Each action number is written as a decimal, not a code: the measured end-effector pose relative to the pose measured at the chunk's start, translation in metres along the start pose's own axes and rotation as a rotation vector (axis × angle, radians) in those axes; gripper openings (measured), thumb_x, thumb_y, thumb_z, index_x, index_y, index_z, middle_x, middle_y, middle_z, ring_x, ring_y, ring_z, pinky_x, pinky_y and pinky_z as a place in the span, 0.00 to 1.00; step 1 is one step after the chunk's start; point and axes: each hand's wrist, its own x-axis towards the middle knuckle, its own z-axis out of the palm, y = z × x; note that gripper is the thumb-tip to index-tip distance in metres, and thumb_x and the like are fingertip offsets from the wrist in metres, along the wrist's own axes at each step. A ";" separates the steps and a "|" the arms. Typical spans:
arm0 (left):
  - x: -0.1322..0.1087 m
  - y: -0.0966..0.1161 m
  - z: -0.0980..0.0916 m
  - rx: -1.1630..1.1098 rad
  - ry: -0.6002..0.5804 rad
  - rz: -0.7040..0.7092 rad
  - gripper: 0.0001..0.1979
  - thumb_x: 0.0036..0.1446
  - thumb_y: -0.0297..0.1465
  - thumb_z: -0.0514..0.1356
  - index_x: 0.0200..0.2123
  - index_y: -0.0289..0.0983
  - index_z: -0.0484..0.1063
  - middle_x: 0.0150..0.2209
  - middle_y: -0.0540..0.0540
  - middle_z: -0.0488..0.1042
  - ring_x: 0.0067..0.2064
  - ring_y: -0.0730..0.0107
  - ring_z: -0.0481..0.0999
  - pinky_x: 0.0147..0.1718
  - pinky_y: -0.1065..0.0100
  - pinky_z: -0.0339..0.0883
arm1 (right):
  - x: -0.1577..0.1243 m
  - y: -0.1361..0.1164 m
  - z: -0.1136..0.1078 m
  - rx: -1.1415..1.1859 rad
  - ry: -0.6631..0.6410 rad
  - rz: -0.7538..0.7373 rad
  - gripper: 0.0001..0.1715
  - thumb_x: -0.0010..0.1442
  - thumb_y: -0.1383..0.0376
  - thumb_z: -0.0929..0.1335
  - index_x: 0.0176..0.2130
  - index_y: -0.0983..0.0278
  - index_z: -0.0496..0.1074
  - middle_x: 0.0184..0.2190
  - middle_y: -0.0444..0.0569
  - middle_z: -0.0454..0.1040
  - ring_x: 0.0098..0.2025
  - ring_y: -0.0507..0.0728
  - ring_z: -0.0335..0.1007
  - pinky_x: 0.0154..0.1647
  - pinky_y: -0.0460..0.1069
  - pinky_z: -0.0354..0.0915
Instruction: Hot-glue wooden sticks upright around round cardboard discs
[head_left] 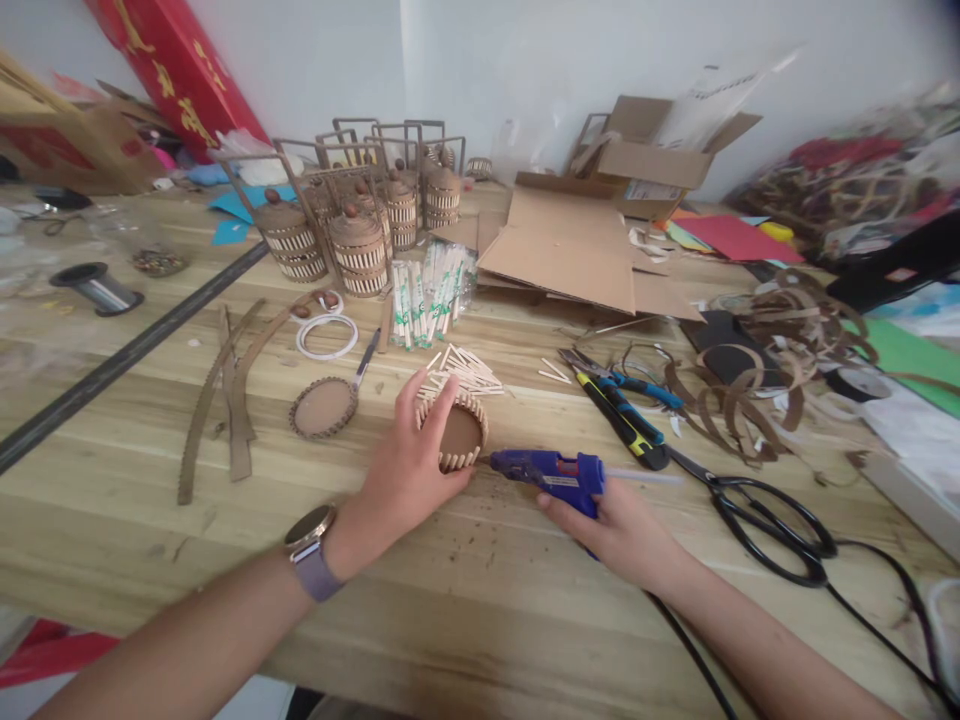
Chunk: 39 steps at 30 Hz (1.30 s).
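My left hand (412,455), with a watch on its wrist, curls round the near left side of a small round cardboard basket (463,435) edged with short upright sticks. In my right hand (626,525) is a blue hot glue gun (551,472), its nozzle at the basket's lower right rim. A clear glue stick pokes out of the gun's back end. Just behind the basket lies a pile of short wooden sticks (472,372). To the left rests a round cardboard disc (324,408) with a corrugated rim.
Several finished lidded baskets (360,250) with tall handles stand at the back. Wrapped sticks (427,295) and a flattened cardboard box (562,240) lie before them. At right are a utility knife (619,415), pliers (637,388), black scissors (772,530) and cardboard strips (742,390).
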 end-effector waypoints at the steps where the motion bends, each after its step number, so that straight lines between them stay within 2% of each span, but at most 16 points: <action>1: 0.000 0.000 0.000 -0.001 0.001 0.001 0.54 0.44 0.29 0.71 0.68 0.47 0.42 0.67 0.35 0.44 0.68 0.37 0.53 0.56 0.45 0.66 | 0.000 0.000 0.000 -0.004 0.000 0.001 0.15 0.60 0.56 0.64 0.40 0.61 0.74 0.37 0.51 0.80 0.40 0.62 0.76 0.48 0.55 0.71; 8: 0.000 0.001 0.000 0.006 -0.001 0.006 0.54 0.45 0.29 0.71 0.68 0.46 0.42 0.67 0.34 0.44 0.68 0.37 0.52 0.57 0.43 0.65 | 0.000 -0.002 -0.001 -0.021 -0.003 0.006 0.16 0.61 0.57 0.63 0.42 0.61 0.75 0.39 0.51 0.81 0.41 0.62 0.77 0.48 0.55 0.71; 23: 0.001 0.000 0.000 0.000 -0.005 0.011 0.54 0.45 0.28 0.70 0.68 0.46 0.42 0.67 0.35 0.45 0.68 0.38 0.52 0.58 0.45 0.65 | -0.001 -0.002 0.001 -0.045 0.001 0.020 0.15 0.61 0.56 0.63 0.39 0.61 0.74 0.35 0.51 0.80 0.37 0.61 0.76 0.43 0.54 0.71; 27: 0.001 0.000 0.000 0.011 -0.009 0.008 0.53 0.45 0.29 0.70 0.68 0.46 0.42 0.67 0.34 0.45 0.68 0.37 0.52 0.58 0.43 0.64 | -0.001 -0.002 0.003 -0.036 0.021 0.032 0.16 0.60 0.54 0.63 0.39 0.61 0.75 0.34 0.51 0.79 0.36 0.62 0.75 0.38 0.54 0.70; 31: 0.000 -0.002 0.001 -0.002 -0.003 0.018 0.54 0.45 0.29 0.71 0.68 0.46 0.42 0.67 0.35 0.44 0.68 0.39 0.52 0.59 0.45 0.64 | -0.001 0.000 -0.003 0.045 0.014 0.146 0.18 0.59 0.50 0.64 0.34 0.61 0.74 0.21 0.45 0.71 0.25 0.57 0.68 0.25 0.49 0.65; 33: 0.000 -0.002 0.001 -0.009 0.001 0.023 0.54 0.45 0.30 0.71 0.68 0.46 0.42 0.67 0.35 0.45 0.68 0.39 0.52 0.59 0.45 0.64 | -0.001 0.002 -0.012 0.100 -0.037 0.238 0.21 0.57 0.47 0.66 0.31 0.62 0.73 0.18 0.41 0.65 0.21 0.53 0.61 0.21 0.47 0.60; 35: 0.000 -0.002 0.001 -0.013 0.001 0.024 0.53 0.45 0.30 0.71 0.68 0.46 0.42 0.67 0.35 0.45 0.68 0.39 0.52 0.58 0.46 0.65 | -0.001 0.005 -0.022 0.164 -0.153 0.313 0.25 0.55 0.44 0.67 0.29 0.63 0.73 0.17 0.41 0.63 0.19 0.50 0.58 0.19 0.45 0.56; 39: 0.001 0.000 -0.001 -0.010 -0.009 0.018 0.54 0.46 0.30 0.71 0.68 0.47 0.41 0.67 0.35 0.45 0.68 0.39 0.52 0.58 0.45 0.65 | -0.001 0.009 -0.037 0.349 -0.455 0.428 0.34 0.53 0.37 0.67 0.28 0.66 0.73 0.20 0.45 0.70 0.20 0.50 0.63 0.20 0.44 0.59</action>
